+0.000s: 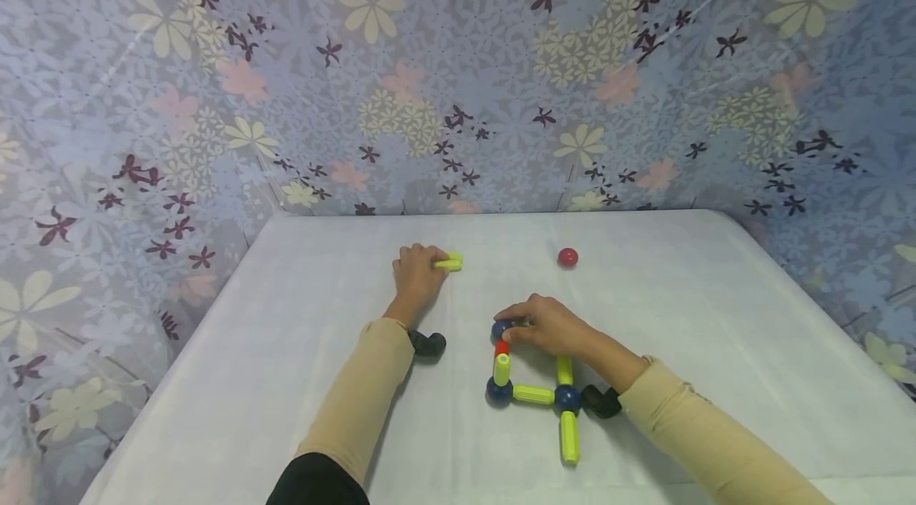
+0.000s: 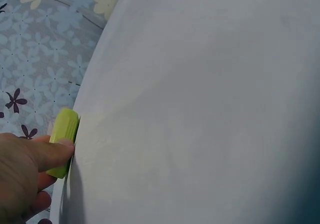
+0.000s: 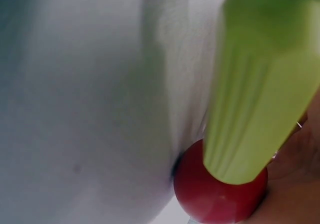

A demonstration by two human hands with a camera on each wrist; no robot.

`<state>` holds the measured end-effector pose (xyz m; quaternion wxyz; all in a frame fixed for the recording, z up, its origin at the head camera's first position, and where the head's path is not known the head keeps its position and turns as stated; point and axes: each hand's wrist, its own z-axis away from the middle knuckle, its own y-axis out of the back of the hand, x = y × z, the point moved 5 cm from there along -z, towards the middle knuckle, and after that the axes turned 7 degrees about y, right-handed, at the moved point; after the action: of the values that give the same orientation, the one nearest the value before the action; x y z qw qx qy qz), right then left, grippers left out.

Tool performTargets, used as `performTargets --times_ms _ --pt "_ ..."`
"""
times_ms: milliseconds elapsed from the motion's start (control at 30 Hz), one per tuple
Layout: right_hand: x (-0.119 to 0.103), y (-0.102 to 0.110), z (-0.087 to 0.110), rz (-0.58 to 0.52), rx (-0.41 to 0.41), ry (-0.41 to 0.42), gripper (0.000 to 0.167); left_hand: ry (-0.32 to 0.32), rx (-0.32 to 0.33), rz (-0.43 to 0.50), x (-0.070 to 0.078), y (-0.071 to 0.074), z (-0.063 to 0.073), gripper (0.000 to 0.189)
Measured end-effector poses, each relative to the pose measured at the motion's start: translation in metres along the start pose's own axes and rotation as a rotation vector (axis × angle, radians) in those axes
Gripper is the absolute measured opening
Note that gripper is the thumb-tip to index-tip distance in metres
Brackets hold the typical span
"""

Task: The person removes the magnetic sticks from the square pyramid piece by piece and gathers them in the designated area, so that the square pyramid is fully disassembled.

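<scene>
My left hand (image 1: 418,276) is at the far part of the table. It pinches a yellow-green rod (image 2: 64,143) between thumb and fingers; a second rod may lie against it. My right hand (image 1: 551,326) reaches over a frame of magnetic rods and balls, thumb and fingertips on its far-left blue ball (image 1: 501,330). A red rod (image 1: 501,348) joins that ball to the near-left blue ball (image 1: 498,391). From there a yellow-green rod (image 1: 533,394) runs to the right blue ball (image 1: 568,399). Beside my right palm, a red ball (image 3: 217,194) meets another yellow-green rod (image 3: 260,99).
A loose red ball (image 1: 568,257) lies toward the back of the white table (image 1: 286,394). One yellow-green rod (image 1: 569,438) sticks out from the frame toward me, and another (image 1: 502,370) rises from the near-left ball. Flowered cloth (image 1: 458,75) hangs behind the table.
</scene>
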<state>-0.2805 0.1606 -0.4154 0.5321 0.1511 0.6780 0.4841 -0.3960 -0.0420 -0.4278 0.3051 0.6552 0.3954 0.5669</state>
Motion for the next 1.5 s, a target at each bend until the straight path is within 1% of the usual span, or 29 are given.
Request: performTargets --times_ms 67,133,200,267,333,400,433,467,500,567,633,700,767,900,1033,1133,1300,1367,1500 --pt "-0.001 0.0 -0.001 -0.001 -0.002 0.004 0.036 0.007 0.009 0.008 -0.001 0.003 0.002 0.031" --pt "-0.002 0.0 -0.001 0.002 0.0 0.007 0.036 0.006 0.023 0.052 0.0 0.009 0.007 0.034" --pt "-0.002 0.001 0.0 0.007 0.003 0.011 0.036 -0.004 0.035 0.146 0.002 0.016 0.017 0.034" --pt "-0.003 0.002 0.0 0.017 0.009 0.02 0.036 -0.037 0.032 0.276 0.006 0.022 0.032 0.029" --pt "-0.003 0.002 0.0 0.019 0.013 0.033 0.035 -0.058 -0.014 0.416 0.011 0.026 0.055 0.025" --pt "-0.003 0.002 0.0 0.019 0.013 0.044 0.035 -0.084 -0.087 0.538 0.017 0.027 0.083 0.025" --pt "-0.003 0.002 0.0 0.019 0.012 0.05 0.035 -0.093 -0.136 0.576 0.019 0.026 0.097 0.027" --pt "-0.003 0.002 0.0 0.016 0.013 0.054 0.034 -0.095 -0.192 0.599 0.021 0.025 0.112 0.029" --pt "-0.003 0.001 0.0 0.013 0.013 0.052 0.034 -0.11 -0.238 0.612 0.024 0.025 0.126 0.031" --pt "-0.003 0.001 0.0 0.018 0.012 0.049 0.034 -0.161 -0.321 0.627 0.028 0.025 0.149 0.033" --pt "-0.003 0.001 0.0 0.027 0.014 0.053 0.034 -0.199 -0.387 0.62 0.031 0.024 0.166 0.034" --pt "-0.003 0.001 0.0 0.032 0.02 0.062 0.033 -0.237 -0.412 0.625 0.033 0.024 0.178 0.035" --pt "-0.003 0.001 0.0 0.039 0.027 0.078 0.032 -0.25 -0.417 0.633 0.036 0.024 0.184 0.036" --pt "-0.003 0.002 0.002 0.033 0.041 0.1 0.032 -0.265 -0.374 0.627 0.043 0.024 0.188 0.033" --pt "-0.005 0.002 0.003 0.024 0.04 0.092 0.032 -0.26 -0.34 0.581 0.048 0.023 0.188 0.025" --pt "-0.005 0.002 0.002 0.026 0.035 0.078 0.032 -0.269 -0.313 0.535 0.05 0.025 0.187 0.019" --pt "-0.004 0.004 0.003 0.049 0.042 0.083 0.033 -0.273 -0.266 0.471 0.049 0.028 0.182 0.017" --pt "-0.003 0.005 0.004 0.056 0.047 0.077 0.034 -0.253 -0.249 0.452 0.046 0.03 0.177 0.017" --pt "0.003 0.008 0.008 0.066 0.052 0.024 0.039 -0.205 -0.214 0.43 0.038 0.032 0.164 0.02"
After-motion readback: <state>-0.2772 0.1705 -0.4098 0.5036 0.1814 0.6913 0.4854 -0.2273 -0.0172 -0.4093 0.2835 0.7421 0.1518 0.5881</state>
